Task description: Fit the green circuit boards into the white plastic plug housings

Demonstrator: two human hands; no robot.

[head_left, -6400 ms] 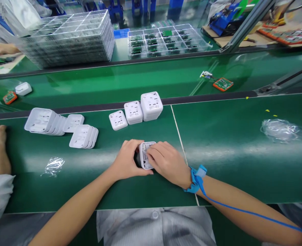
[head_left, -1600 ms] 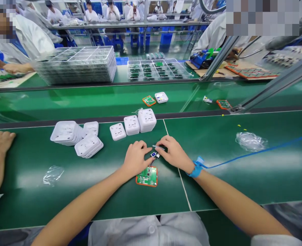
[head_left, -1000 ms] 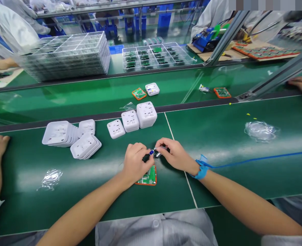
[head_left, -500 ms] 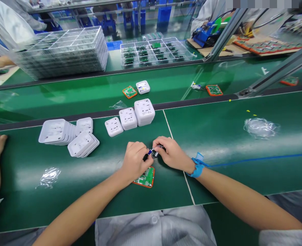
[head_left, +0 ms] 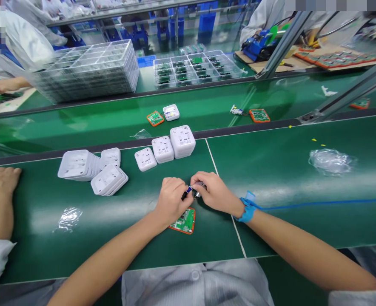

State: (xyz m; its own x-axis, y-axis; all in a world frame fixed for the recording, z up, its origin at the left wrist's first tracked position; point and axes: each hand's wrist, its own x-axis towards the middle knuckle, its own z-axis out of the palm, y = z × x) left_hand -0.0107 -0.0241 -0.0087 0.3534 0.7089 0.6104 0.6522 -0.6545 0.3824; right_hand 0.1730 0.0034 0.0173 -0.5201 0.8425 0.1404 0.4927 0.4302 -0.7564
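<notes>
Above the green work surface, my left hand (head_left: 174, 199) is closed, its fingertips pinching a small blue-and-black part (head_left: 186, 192). My right hand (head_left: 211, 190) meets it from the other side, closed on a small dark and silvery part (head_left: 197, 194), mostly hidden by the fingers. Whether the two parts are joined, I cannot tell. A green circuit board (head_left: 184, 221) with an orange edge lies flat under my left hand, partly covered by it. Around my right wrist is a blue strap (head_left: 247, 209) with a blue cord.
White plastic covers (head_left: 76, 165) stand in stacks ahead and to the left. A belt (head_left: 111, 121) beyond carries boards and a white case (head_left: 171, 112). Clear trays (head_left: 89, 70) are piled behind it. Plastic bags (head_left: 331, 162) lie right and left. Another person's hand (head_left: 1, 180) rests at far left.
The boards, the white case and the small parts on the belt have shifted left relative to the stacks. My view has turned slightly. Both hands keep nearly the same pinch.
</notes>
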